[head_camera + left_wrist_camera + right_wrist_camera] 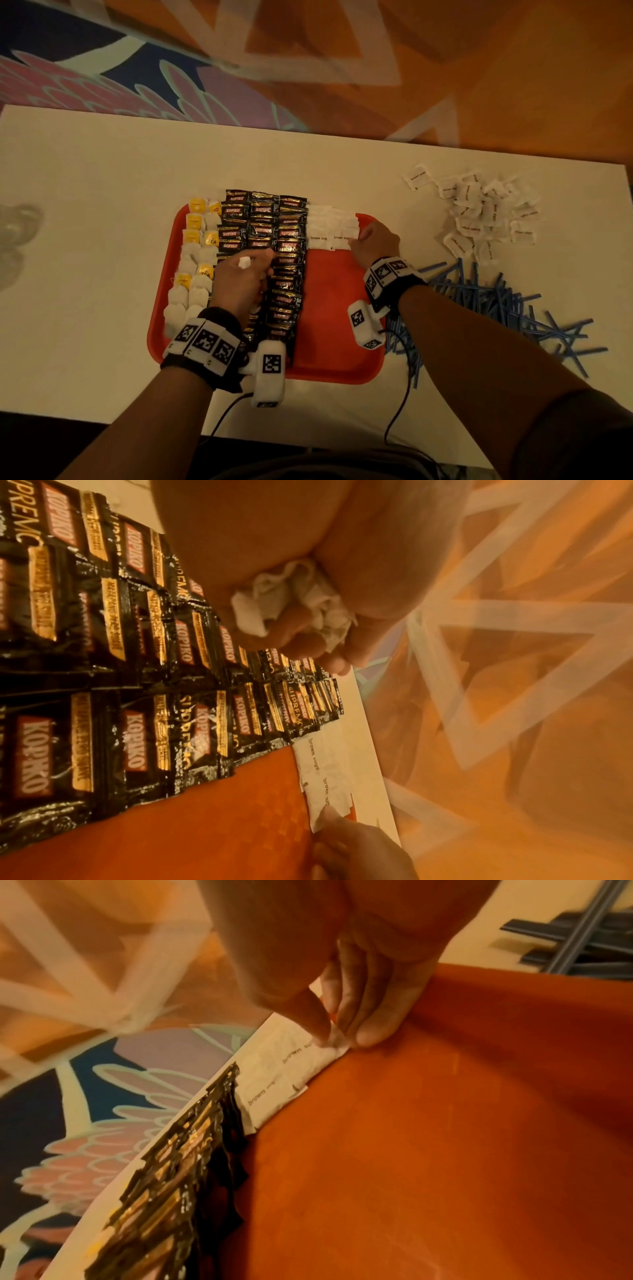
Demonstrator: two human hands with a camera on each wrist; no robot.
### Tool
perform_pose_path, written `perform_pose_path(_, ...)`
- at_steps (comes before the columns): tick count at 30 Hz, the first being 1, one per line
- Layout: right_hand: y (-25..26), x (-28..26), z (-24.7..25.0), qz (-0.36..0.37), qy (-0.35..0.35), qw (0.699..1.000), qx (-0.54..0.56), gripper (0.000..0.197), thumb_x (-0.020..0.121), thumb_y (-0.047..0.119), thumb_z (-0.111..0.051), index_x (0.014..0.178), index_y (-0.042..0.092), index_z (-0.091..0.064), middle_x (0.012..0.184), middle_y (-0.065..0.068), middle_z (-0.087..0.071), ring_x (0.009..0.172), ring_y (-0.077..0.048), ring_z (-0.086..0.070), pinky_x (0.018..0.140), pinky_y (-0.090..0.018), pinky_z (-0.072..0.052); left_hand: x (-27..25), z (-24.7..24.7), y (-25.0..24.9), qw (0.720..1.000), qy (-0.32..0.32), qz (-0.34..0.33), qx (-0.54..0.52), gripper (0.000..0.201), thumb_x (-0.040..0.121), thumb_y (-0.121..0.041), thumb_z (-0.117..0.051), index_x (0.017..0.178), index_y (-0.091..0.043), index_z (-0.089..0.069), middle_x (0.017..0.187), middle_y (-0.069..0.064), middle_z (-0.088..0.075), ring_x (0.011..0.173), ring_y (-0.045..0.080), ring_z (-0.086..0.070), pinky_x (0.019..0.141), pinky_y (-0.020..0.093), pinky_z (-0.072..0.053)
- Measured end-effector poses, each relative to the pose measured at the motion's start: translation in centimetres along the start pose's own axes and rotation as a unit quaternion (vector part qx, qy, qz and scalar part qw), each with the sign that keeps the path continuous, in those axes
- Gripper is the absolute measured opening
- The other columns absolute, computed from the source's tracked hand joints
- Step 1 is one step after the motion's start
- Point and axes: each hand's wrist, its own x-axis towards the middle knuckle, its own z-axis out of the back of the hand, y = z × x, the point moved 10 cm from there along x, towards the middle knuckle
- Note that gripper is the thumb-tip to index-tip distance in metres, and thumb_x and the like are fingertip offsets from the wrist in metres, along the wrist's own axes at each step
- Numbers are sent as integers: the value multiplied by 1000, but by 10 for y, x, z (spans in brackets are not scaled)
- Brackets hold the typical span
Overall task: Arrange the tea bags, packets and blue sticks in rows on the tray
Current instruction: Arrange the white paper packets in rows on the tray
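Glossy crinkled foil on the black coffee packets (143, 739), matt white paper on the sugar packets (294, 1066), smooth matt plastic on the red tray (329, 308).

- Tray (337, 342): plain orange-red, centre of the head view.
- Coffee packets (287, 240): black with gold bands and red label panels, centre of the frame.
- Tea bags (191, 287): white, several with yellow tags, left of the black packets.
- Sugar packets (330, 226): white with dark lettering; same on the loose heap (486, 212), upper right.
- Sticks (496, 301): blue, right of frame.
- Table (85, 192): cream.
- Floor (479, 68): orange with pale bands; navy and pink petal pattern, upper left.
- My wristbands (205, 346): black, with black-and-white square markers.
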Motion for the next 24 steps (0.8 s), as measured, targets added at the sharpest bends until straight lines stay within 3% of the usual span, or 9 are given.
perform_pose_path(3, 15, -4, 5, 67, -23, 997, -21, 21, 86, 21, -67, 91, 17, -47, 90, -1, -55, 77, -21, -54, 67, -32, -44, 2, 1, 3, 1000, 2, 3, 2, 13, 95, -27, -65, 97, -17, -73, 72, 0, -64, 54, 11, -49, 41, 20, -36)
perform_pose_path(7, 41, -11, -14, 214, 10, 974, -72, 23, 84, 13, -68, 92, 20, -49, 97, -1, -51, 91, -20, -51, 78, -30, -41, 3, 1, 6, 1000, 2, 22, -16, 17, 95, -28, -66, 100, -13, -72, 71, 0, -63, 55, 12, -49, 43, 23, -35)
perform_pose_path(10, 36, -10, -22, 207, 37, 974, -80, 24, 82, 18, -72, 95, 27, -53, 117, -3, -53, 91, -12, -50, 83, -26, -43, 1, -3, 7, 998, 15, 43, -38, 26, 97, -36, -62, 97, -11, -70, 69, 0, -61, 52, 10, -48, 42, 22, -34)
perform_pose_path(12, 34, -11, -18, 196, 34, 979, -52, 25, 82, 20, -73, 97, 26, -55, 111, 1, -53, 89, -11, -52, 83, -30, -47, -2, -6, 6, 997, 32, 48, -52, 36, 99, -43, -56, 96, -9, -67, 68, 1, -59, 49, 10, -46, 41, 21, -31)
perform_pose_path(16, 43, -30, 5, 189, 18, 982, 18, 23, 83, 23, -74, 99, 21, -58, 92, 5, -56, 84, -11, -54, 75, -25, -42, -8, -20, -1, 993, 88, 56, -63, 49, 99, -56, -44, 99, -8, -59, 63, 3, -58, 45, 10, -44, 39, 19, -27)
perform_pose_path(18, 52, -45, 9, 173, 61, 980, 73, 18, 83, 25, -74, 94, 22, -61, 82, 10, -60, 76, -6, -58, 68, -23, -43, -14, -33, -7, 988, 124, 64, -66, 53, 98, -60, -41, 98, -9, -54, 62, 5, -58, 43, 11, -43, 37, 18, -26)
perform_pose_path(21, 74, -78, 7, 184, 150, 960, 146, 11, 80, 32, -77, 81, 28, -67, 77, 13, -66, 76, -4, -63, 70, -28, -50, -27, -52, -20, 982, 170, 63, -61, 59, 96, -65, -36, 93, -8, -53, 58, 6, -56, 41, 13, -38, 36, 17, -22)
perform_pose_path(24, 89, -109, 7, 204, 226, 937, 172, 14, 78, 39, -78, 84, 28, -72, 79, 12, -69, 76, -2, -64, 68, -26, -49, -41, -70, -31, 973, 215, 59, -64, 67, 95, -67, -29, 94, -5, -56, 53, 6, -52, 36, 13, -35, 34, 17, -21)
